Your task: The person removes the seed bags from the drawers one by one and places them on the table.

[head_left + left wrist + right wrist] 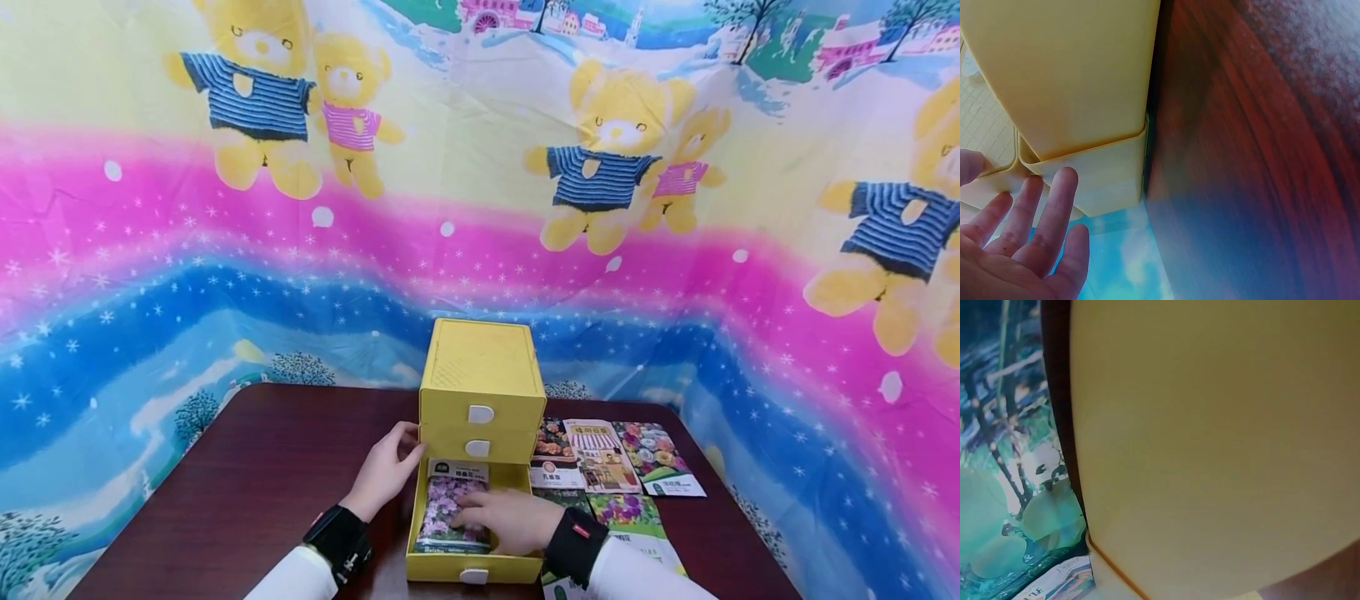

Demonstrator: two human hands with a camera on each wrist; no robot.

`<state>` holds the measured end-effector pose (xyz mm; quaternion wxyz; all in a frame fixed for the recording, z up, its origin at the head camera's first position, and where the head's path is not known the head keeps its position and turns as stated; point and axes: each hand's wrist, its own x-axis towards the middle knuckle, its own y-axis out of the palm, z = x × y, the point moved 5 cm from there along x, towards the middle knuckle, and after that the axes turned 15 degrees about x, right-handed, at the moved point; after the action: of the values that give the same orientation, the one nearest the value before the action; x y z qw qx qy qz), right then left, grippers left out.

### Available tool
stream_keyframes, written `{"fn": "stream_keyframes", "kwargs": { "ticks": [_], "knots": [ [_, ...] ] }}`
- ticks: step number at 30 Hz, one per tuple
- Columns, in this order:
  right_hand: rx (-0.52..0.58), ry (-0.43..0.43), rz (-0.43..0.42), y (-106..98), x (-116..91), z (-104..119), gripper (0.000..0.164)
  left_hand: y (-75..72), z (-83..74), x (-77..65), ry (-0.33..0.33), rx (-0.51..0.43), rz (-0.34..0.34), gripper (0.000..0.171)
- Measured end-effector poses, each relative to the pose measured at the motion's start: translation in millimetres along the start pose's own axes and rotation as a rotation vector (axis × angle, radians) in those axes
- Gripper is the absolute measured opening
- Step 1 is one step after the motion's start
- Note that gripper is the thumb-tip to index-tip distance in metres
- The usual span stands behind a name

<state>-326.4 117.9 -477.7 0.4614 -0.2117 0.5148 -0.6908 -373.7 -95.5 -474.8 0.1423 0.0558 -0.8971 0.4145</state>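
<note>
A yellow drawer box [483,354] stands on the table with its bottom drawer [521,571] pulled out. In that drawer lies a seed packet [450,492] printed with pink-purple flowers. My right hand [513,518] reaches into the drawer, its fingers resting on the packet. My left hand [386,471] is at the left side of the box; in the left wrist view its fingers [1060,206] stretch out along the yellow wall. In the right wrist view the yellow drawer wall [1210,437] fills most of the picture, and the right hand is hidden.
Several seed packets lie right of the box, among them one with a striped awning [597,454], one with mixed flowers [658,458] and a green one [633,529]. A patterned bear curtain [450,167] hangs behind the dark red table [300,450].
</note>
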Motion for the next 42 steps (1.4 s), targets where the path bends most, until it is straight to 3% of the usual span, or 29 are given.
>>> {"fn": "stream_keyframes", "kwargs": {
  "ticks": [8, 22, 31, 42],
  "knots": [
    [0.022, -0.032, -0.002, -1.3, -1.4, -1.2, 0.052, 0.6, 0.7, -0.6, -0.004, -0.006, 0.001, 0.032],
    [0.028, 0.011, -0.038, 0.0, -1.7, -7.8, 0.042, -0.8, 0.1, 0.1, 0.007, 0.0, 0.003, 0.032],
    [-0.019, -0.065, -0.118, -4.2, -3.5, -7.3, 0.037, 0.5, 2.2, 1.1, 0.013, 0.007, 0.0, 0.031],
    [0.018, -0.065, -0.18, -8.2, -7.5, -8.7, 0.028, 0.9, 2.7, -0.2, 0.014, 0.008, 0.0, 0.031]
  ]
}}
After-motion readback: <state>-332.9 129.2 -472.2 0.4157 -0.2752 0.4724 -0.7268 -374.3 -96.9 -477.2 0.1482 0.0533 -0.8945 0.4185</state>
